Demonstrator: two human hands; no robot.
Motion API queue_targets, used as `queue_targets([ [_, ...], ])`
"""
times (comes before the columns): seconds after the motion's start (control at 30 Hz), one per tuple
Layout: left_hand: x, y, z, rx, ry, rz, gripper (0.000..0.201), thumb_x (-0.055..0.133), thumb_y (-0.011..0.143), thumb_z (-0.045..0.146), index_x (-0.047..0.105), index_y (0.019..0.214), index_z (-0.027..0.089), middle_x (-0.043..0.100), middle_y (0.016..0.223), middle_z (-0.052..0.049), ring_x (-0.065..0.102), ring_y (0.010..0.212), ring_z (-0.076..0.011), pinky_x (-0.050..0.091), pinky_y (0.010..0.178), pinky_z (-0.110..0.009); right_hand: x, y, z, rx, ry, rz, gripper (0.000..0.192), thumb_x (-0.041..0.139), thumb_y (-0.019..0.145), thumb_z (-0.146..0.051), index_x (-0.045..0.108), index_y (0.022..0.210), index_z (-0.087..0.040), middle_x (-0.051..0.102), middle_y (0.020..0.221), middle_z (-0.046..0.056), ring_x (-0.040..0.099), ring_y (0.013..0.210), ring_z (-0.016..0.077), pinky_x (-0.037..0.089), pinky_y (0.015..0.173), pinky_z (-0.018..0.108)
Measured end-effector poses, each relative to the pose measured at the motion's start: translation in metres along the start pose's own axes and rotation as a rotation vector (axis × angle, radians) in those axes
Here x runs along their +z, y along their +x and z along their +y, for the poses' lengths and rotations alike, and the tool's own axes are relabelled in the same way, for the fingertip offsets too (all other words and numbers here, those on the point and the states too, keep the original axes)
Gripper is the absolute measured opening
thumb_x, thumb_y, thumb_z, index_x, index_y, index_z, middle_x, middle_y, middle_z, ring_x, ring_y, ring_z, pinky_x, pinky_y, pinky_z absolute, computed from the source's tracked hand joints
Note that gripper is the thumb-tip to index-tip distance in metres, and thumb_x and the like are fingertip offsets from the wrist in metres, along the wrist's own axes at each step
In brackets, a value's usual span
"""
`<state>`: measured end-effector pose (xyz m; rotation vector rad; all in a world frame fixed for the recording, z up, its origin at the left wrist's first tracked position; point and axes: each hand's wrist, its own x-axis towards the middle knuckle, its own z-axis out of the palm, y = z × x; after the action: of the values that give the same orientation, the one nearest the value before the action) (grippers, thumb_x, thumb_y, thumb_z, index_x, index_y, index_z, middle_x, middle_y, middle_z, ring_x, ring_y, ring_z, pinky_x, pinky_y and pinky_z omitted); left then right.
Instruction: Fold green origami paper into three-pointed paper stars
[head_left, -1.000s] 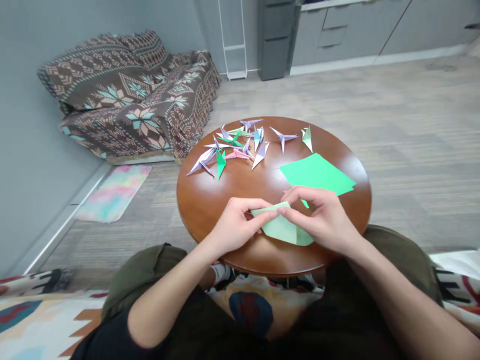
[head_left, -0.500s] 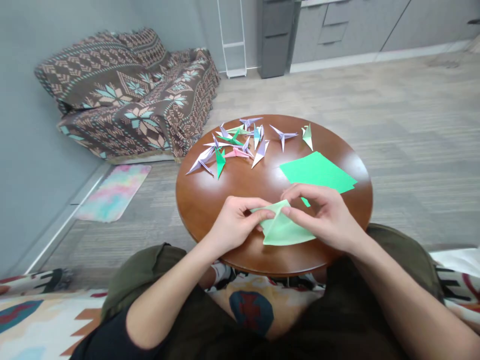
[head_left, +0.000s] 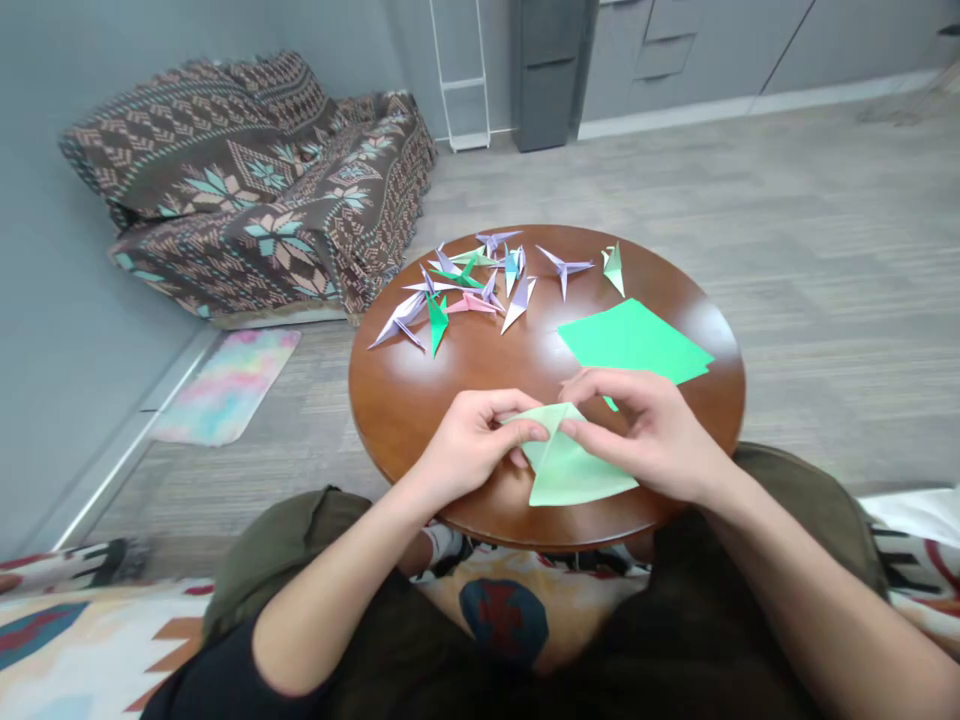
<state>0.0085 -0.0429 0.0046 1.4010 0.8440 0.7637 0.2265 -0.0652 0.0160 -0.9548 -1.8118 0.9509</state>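
Observation:
A pale green sheet of origami paper, partly folded and creased, is held between my two hands over the near part of the round wooden table. My left hand pinches its left corner between thumb and fingers. Near the top point of the sheet, my right hand grips it with the thumb in front; the fingers behind are partly hidden. The lower part of the sheet spreads loosely toward me. Just beyond my right hand lies a stack of bright green paper.
Several folded paper cranes, among them a pink crane and a green crane, cluster at the table's far left. A pale green crane stands at the far right. Beyond are a covered sofa and a pastel mat.
The pale green paper's lower edge has swung slightly down toward me and opened a little wider. Both hands keep their hold in nearly the same place.

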Motion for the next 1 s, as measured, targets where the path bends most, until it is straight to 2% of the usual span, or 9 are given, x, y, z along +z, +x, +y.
queue_targets([
  [0.13, 0.0018, 0.0006, 0.0009, 0.022, 0.056, 0.030, 0.017, 0.083, 0.084, 0.030, 0.083, 0.088, 0.014, 0.074, 0.067, 0.000, 0.063, 0.052, -0.0091, 0.050, 0.052, -0.017, 0.0001, 0.0010, -0.0012, 0.033, -0.081, 0.019, 0.010, 0.067, 0.090, -0.016, 0.067, 0.081, -0.020, 0.072, 0.085, 0.003, 0.063, 0.080, 0.0188, 0.048, 0.068, 0.029],
  [0.27, 0.0029, -0.0010, -0.0004, 0.121, 0.243, 0.093, 0.015, 0.080, 0.088, 0.029, 0.083, 0.087, 0.014, 0.073, 0.064, 0.001, 0.064, 0.050, -0.0092, 0.049, 0.052, -0.016, 0.0001, 0.0026, 0.0001, 0.066, -0.138, 0.040, 0.012, 0.064, 0.091, -0.019, 0.066, 0.079, -0.020, 0.068, 0.077, 0.002, 0.059, 0.071, 0.0167, 0.044, 0.063, 0.028],
  [0.43, 0.0046, -0.0042, -0.0010, 0.190, 0.328, 0.106, 0.015, 0.076, 0.092, 0.028, 0.083, 0.086, 0.016, 0.075, 0.065, 0.001, 0.066, 0.050, -0.0104, 0.050, 0.053, -0.017, 0.0009, 0.0028, 0.0043, 0.033, -0.126, 0.081, 0.011, 0.067, 0.090, -0.018, 0.067, 0.079, -0.021, 0.072, 0.081, 0.002, 0.065, 0.078, 0.0187, 0.048, 0.067, 0.028],
  [0.63, 0.0053, -0.0054, 0.0029, 0.183, 0.321, 0.118, 0.017, 0.077, 0.091, 0.032, 0.083, 0.087, 0.017, 0.077, 0.068, 0.000, 0.066, 0.050, -0.0111, 0.051, 0.053, -0.018, 0.0007, 0.0018, 0.0051, -0.039, -0.080, 0.101, 0.013, 0.069, 0.094, -0.020, 0.070, 0.081, -0.022, 0.074, 0.081, 0.002, 0.069, 0.079, 0.0198, 0.054, 0.073, 0.032],
  [0.83, 0.0041, -0.0055, 0.0039, 0.127, 0.294, 0.087, 0.015, 0.077, 0.090, 0.029, 0.083, 0.086, 0.016, 0.079, 0.071, -0.001, 0.067, 0.051, -0.0115, 0.052, 0.053, -0.019, 0.0006, 0.0004, 0.0061, -0.037, -0.086, 0.097, 0.017, 0.072, 0.094, -0.021, 0.069, 0.078, -0.023, 0.075, 0.079, 0.002, 0.070, 0.077, 0.0208, 0.056, 0.081, 0.036],
  [1.0, 0.0045, -0.0062, 0.0048, 0.134, 0.295, 0.077, 0.014, 0.076, 0.090, 0.028, 0.083, 0.086, 0.016, 0.078, 0.069, -0.001, 0.067, 0.052, -0.0118, 0.052, 0.053, -0.019, 0.0003, -0.0004, 0.0079, -0.012, -0.020, 0.086, 0.019, 0.072, 0.094, -0.020, 0.068, 0.075, -0.022, 0.074, 0.077, 0.001, 0.067, 0.075, 0.0192, 0.056, 0.080, 0.035],
])
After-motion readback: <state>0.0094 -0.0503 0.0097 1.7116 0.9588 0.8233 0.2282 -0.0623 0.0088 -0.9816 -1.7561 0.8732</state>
